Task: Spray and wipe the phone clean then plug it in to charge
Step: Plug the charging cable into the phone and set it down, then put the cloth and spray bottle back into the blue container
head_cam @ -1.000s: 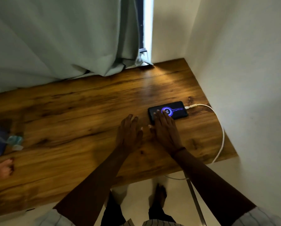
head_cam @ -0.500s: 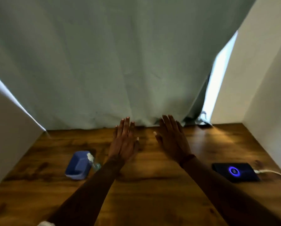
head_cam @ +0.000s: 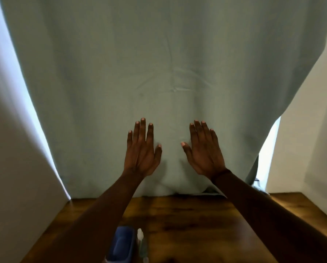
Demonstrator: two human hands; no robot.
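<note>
My left hand (head_cam: 142,149) and my right hand (head_cam: 203,150) are raised side by side in front of the pale green curtain (head_cam: 159,73), backs toward me, fingers straight and spread, nothing in either. They hover above the far edge of the wooden table (head_cam: 187,224). The phone and its charging cable are out of view. At the bottom edge lies a small clear spray bottle (head_cam: 140,242) with a white nozzle, right next to a blue box (head_cam: 121,245).
White walls stand close on the left (head_cam: 10,168) and right (head_cam: 311,149), with bright gaps where the curtain ends. The table runs back to the curtain's hem.
My view swung left and up, from the lit, plugged-in phone at the table's right end to the curtain. Both hands left the phone and rose, open, off the table.
</note>
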